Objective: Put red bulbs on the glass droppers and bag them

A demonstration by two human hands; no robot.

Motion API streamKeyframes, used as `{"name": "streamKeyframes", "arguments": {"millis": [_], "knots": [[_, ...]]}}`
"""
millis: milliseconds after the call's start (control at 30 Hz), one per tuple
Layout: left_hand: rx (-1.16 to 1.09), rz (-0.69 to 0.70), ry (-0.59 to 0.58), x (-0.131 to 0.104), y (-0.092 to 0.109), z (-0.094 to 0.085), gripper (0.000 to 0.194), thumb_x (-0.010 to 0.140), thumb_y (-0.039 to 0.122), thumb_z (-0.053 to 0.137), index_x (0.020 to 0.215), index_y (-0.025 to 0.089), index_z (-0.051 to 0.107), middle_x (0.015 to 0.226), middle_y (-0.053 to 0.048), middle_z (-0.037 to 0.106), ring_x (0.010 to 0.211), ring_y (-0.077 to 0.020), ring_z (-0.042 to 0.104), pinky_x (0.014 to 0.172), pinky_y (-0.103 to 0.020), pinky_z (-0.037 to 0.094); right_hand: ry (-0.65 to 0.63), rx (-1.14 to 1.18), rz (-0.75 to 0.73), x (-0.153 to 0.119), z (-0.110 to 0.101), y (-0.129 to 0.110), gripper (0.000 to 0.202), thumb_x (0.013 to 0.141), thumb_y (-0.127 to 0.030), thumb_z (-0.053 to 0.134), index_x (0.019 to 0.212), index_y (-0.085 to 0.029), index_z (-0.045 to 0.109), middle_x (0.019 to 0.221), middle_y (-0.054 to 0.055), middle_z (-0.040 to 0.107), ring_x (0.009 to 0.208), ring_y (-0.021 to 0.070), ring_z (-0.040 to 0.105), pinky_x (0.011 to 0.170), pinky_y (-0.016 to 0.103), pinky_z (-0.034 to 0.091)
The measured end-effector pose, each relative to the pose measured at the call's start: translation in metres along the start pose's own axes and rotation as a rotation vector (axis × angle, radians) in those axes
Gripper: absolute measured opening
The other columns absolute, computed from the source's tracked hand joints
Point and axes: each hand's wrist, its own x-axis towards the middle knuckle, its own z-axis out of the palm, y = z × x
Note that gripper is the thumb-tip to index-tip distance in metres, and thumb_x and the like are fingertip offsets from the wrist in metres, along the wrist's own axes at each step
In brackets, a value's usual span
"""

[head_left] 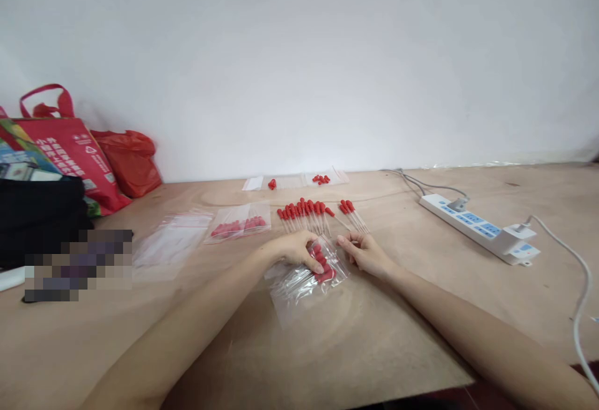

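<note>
My left hand (299, 253) is closed on a clear zip bag (285, 288) that holds several droppers with red rubber bulbs (326, 266) and thin clear stems. The thumb presses on the bag's front, near the bulbs. My right hand (367, 254) has thumb and forefinger pinched at the bag's right edge; the other fingers are curled in. Just beyond my hands lies a row of loose droppers (304, 208), bulbs pointing away. A smaller group of droppers (347, 206) lies to its right, its stems running toward my right hand.
Left of my hands are a filled zip bag (238, 226) with red bulbs and flat clear bags (175, 238). Small bags with red pieces (321, 180) lie by the wall. A power strip (472, 223) with cables stands right; red shopping bags (79, 154) and a blurred dark object (77, 266) are left.
</note>
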Motion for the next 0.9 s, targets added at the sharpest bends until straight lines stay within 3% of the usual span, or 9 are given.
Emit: {"name": "streamKeyframes", "arguments": {"millis": [133, 267, 433, 533, 667, 767, 900], "knots": [[-0.055, 0.075, 0.106, -0.030, -0.003, -0.012, 0.031, 0.052, 0.031, 0.073, 0.071, 0.013, 0.057, 0.061, 0.003, 0.057, 0.058, -0.0128, 0.054, 0.052, -0.022, 0.040, 0.016, -0.003, 0.025, 0.001, -0.001, 0.001, 0.043, 0.067, -0.061, 0.048, 0.069, -0.017, 0.049, 0.041, -0.006, 0.040, 0.034, 0.0063, 0.036, 0.033, 0.018, 0.025], [-0.219, 0.172, 0.265, -0.063, -0.005, -0.048, 0.038, 0.056, 0.028, 0.071, 0.090, 0.016, 0.060, 0.077, -0.003, 0.066, 0.072, -0.0183, 0.061, 0.064, -0.030, 0.049, 0.018, -0.027, 0.010, 0.000, -0.001, 0.002, 0.042, 0.068, -0.059, 0.050, 0.070, -0.017, 0.051, 0.044, -0.006, 0.041, 0.036, 0.0063, 0.038, 0.034, 0.018, 0.026], [-0.250, 0.259, 0.775, -0.077, -0.017, -0.103, 0.041, 0.049, 0.028, 0.076, 0.086, 0.015, 0.066, 0.082, -0.004, 0.069, 0.081, -0.0219, 0.063, 0.077, -0.035, 0.049, 0.000, -0.020, -0.006, 0.001, -0.002, 0.004, 0.042, 0.070, -0.059, 0.048, 0.071, -0.017, 0.051, 0.044, -0.006, 0.041, 0.037, 0.0064, 0.037, 0.034, 0.018, 0.027], [-0.247, 0.338, 0.932, -0.064, -0.038, -0.115, 0.039, 0.048, 0.032, 0.076, 0.081, 0.013, 0.067, 0.084, -0.006, 0.069, 0.083, -0.0212, 0.062, 0.083, -0.035, 0.047, -0.002, -0.022, -0.001, 0.001, -0.002, 0.004, 0.042, 0.070, -0.059, 0.048, 0.072, -0.017, 0.051, 0.043, -0.006, 0.041, 0.036, 0.0066, 0.037, 0.034, 0.018, 0.027], [-0.251, 0.247, 0.945, -0.044, -0.072, -0.107, 0.035, 0.039, 0.035, 0.077, 0.064, 0.013, 0.066, 0.079, -0.007, 0.069, 0.082, -0.0240, 0.062, 0.082, -0.038, 0.047, -0.011, -0.018, -0.002, 0.001, -0.002, 0.004, 0.042, 0.069, -0.060, 0.047, 0.070, -0.017, 0.050, 0.042, -0.006, 0.041, 0.036, 0.0073, 0.038, 0.034, 0.019, 0.028], [-0.174, 0.180, 0.829, -0.040, -0.089, -0.099, 0.030, 0.041, 0.033, 0.074, 0.063, 0.013, 0.067, 0.078, -0.010, 0.069, 0.084, -0.0270, 0.062, 0.082, -0.042, 0.047, -0.012, -0.016, -0.015, 0.001, -0.002, 0.004, 0.043, 0.069, -0.060, 0.048, 0.069, -0.017, 0.050, 0.043, -0.006, 0.041, 0.036, 0.0072, 0.038, 0.034, 0.019, 0.027], [0.054, 0.187, 0.608, -0.052, -0.097, -0.101, 0.030, 0.050, 0.030, 0.069, 0.076, 0.016, 0.070, 0.092, -0.010, 0.068, 0.104, -0.0276, 0.053, 0.094, -0.041, 0.035, -0.010, -0.018, -0.006, 0.001, -0.001, 0.004, 0.042, 0.069, -0.059, 0.049, 0.070, -0.017, 0.051, 0.044, -0.006, 0.041, 0.037, 0.0069, 0.038, 0.035, 0.019, 0.027]]}}
